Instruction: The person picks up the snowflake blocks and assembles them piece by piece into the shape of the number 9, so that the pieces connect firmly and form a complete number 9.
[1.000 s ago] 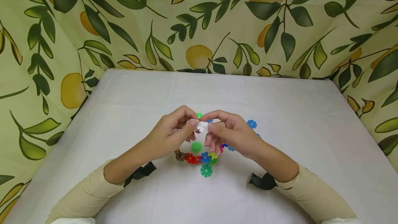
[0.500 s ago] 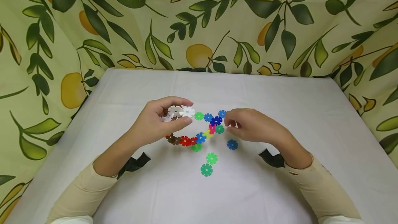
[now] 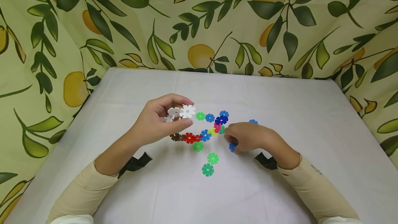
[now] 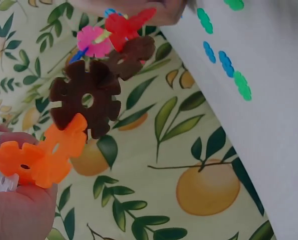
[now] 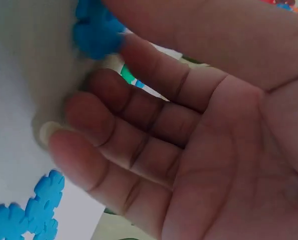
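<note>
My left hand (image 3: 161, 122) holds the white end (image 3: 188, 111) of a chain of interlocking snowflake discs, raised over the table. From there the chain passes through orange (image 4: 26, 162), brown (image 4: 86, 97), red (image 3: 189, 138), blue (image 3: 205, 135), yellow and pink to a dark blue disc (image 3: 221, 120). Low over the tabletop, my right hand (image 3: 250, 136) pinches a loose blue snowflake disc (image 5: 96, 32) between thumb and index finger. Its other fingers are bent, with nothing in them.
Several loose discs lie on the white table (image 3: 280, 96): light green (image 3: 212, 158), green (image 3: 207, 170) and blue (image 3: 209, 118). Another blue disc (image 3: 253, 121) shows partly behind my right hand. A leaf-and-fruit patterned cloth (image 3: 199, 20) hangs behind the table.
Both hands were together at a white disc; they have parted. The right hand went right, then down to the blue disc. The left hand has shifted left with the chain, now in fuller view.
</note>
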Tool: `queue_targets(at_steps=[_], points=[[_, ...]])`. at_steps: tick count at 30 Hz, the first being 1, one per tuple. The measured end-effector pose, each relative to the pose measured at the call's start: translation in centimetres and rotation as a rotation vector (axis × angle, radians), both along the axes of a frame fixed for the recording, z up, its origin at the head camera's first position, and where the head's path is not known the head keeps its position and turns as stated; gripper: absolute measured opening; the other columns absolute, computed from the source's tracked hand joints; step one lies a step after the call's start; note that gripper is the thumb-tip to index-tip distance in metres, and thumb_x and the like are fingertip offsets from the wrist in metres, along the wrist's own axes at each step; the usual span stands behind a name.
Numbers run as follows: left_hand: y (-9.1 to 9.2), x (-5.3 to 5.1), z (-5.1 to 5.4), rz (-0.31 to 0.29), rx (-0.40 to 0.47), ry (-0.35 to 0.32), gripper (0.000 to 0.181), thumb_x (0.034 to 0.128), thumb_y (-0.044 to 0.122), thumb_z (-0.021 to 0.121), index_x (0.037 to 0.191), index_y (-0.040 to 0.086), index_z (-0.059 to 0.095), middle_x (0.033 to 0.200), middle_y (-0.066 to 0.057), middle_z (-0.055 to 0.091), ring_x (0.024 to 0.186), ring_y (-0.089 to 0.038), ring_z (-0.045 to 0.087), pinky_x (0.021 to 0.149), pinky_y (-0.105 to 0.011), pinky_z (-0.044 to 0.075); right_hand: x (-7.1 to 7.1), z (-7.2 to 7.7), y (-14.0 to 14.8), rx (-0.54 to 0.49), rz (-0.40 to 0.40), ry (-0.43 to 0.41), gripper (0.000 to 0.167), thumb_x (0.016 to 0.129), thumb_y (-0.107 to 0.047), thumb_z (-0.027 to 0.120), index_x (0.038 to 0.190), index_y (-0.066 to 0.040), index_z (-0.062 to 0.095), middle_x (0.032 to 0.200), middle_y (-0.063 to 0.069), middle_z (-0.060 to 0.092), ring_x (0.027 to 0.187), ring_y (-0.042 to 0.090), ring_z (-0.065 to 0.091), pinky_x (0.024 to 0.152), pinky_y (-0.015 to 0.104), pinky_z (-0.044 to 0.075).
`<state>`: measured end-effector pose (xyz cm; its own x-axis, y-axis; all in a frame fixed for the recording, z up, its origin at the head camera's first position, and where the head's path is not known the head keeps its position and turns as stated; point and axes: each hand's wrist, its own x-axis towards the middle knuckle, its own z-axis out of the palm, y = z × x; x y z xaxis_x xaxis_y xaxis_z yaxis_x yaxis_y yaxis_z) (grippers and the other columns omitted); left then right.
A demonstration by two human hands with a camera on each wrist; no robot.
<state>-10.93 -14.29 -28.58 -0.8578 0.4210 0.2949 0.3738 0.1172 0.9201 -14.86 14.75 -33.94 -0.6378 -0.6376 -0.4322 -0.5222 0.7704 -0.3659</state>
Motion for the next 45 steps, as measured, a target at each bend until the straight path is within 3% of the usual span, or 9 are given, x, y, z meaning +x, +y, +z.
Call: queue_targets(at_steps=[5,9,13,17,25,30,34,41,45], points=[[0.3,0.2,-0.3,0.017,-0.045,0.071,0.037,0.0823,0.003,0.081,0.117,0.009,0.068,0.099,-0.004,0.064,0.077,-0.024,0.060,0.055,-0.029,0.051,-0.6,0.5,0.9,-0.138,-0.050,0.102,0.019,0.090,-0.010,0.076,0.091,-0.013,0.058,0.074,-0.003,0.054,0.067,0.013,0.050,0.060,0.028,0.044],[0.7,0.4,-0.6,0.015,-0.088,0.079,0.036,0.0849,0.008,0.079,0.118,0.013,0.067,0.098,-0.001,0.064,0.074,-0.020,0.060,0.053,-0.029,0.051,-0.8,1.5,1.6,-0.503,-0.110,0.324,0.014,0.092,-0.002,0.072,0.100,-0.007,0.061,0.076,-0.003,0.061,0.063,0.011,0.055,0.059,0.025,0.050],[1.1,0.6,-1.0,-0.024,-0.107,0.066,0.033,0.0893,0.011,0.076,0.121,0.013,0.066,0.098,-0.001,0.065,0.075,-0.018,0.061,0.055,-0.032,0.054,0.0,2.2,0.8,-0.913,-0.034,0.457,0.022,0.087,0.009,0.071,0.105,-0.003,0.065,0.086,-0.001,0.067,0.070,0.012,0.061,0.066,0.024,0.055],[1.5,0.7,-1.4,-0.062,-0.100,0.087,0.033,0.0896,0.009,0.075,0.121,0.010,0.065,0.099,-0.002,0.066,0.078,-0.018,0.063,0.058,-0.033,0.057,1.3,2.5,-0.4,-1.061,0.053,0.448,0.024,0.086,0.012,0.070,0.104,-0.004,0.068,0.087,-0.001,0.067,0.073,0.011,0.060,0.070,0.024,0.055],[1.9,0.8,-1.9,-0.088,-0.092,0.154,0.036,0.0862,0.008,0.078,0.119,0.010,0.065,0.086,0.002,0.064,0.068,-0.016,0.060,0.055,-0.028,0.052,3.4,2.8,-1.8,-1.049,0.128,0.383,0.004,0.099,-0.011,0.065,0.102,-0.009,0.065,0.085,-0.005,0.065,0.071,0.009,0.063,0.070,0.026,0.057],[2.2,0.9,-2.1,-0.103,-0.119,0.176,0.036,0.0846,0.010,0.080,0.117,0.013,0.066,0.093,0.005,0.066,0.076,-0.013,0.063,0.058,-0.030,0.056,3.8,2.9,-1.7,-0.997,0.126,0.420,0.017,0.104,-0.024,0.057,0.101,-0.010,0.065,0.082,-0.010,0.061,0.072,0.004,0.057,0.064,0.022,0.052],[2.3,0.9,-2.2,-0.105,-0.145,0.219,0.034,0.0844,0.011,0.080,0.116,0.011,0.067,0.100,0.005,0.069,0.080,-0.013,0.065,0.062,-0.031,0.057,3.9,2.8,-1.7,-0.925,0.175,0.531,0.027,0.107,-0.029,0.048,0.099,-0.008,0.064,0.076,-0.008,0.057,0.065,0.003,0.049,0.058,0.016,0.044],[2.6,1.0,-2.7,-0.099,-0.181,0.263,0.033,0.0844,0.012,0.079,0.114,0.006,0.067,0.104,0.003,0.068,0.086,-0.016,0.065,0.067,-0.032,0.057,4.1,2.9,-1.8,-0.840,0.225,0.682,0.004,0.097,-0.008,0.060,0.094,-0.007,0.062,0.067,-0.008,0.054,0.055,0.004,0.043,0.051,0.013,0.038],[2.7,1.0,-2.8,-0.099,-0.199,0.272,0.033,0.0845,0.014,0.079,0.115,0.008,0.067,0.106,0.004,0.068,0.091,-0.012,0.064,0.070,-0.029,0.057,4.2,3.1,-1.7,-0.804,0.235,0.724,0.012,0.086,0.000,0.066,0.092,-0.009,0.060,0.064,-0.009,0.050,0.053,0.003,0.041,0.049,0.014,0.037]])
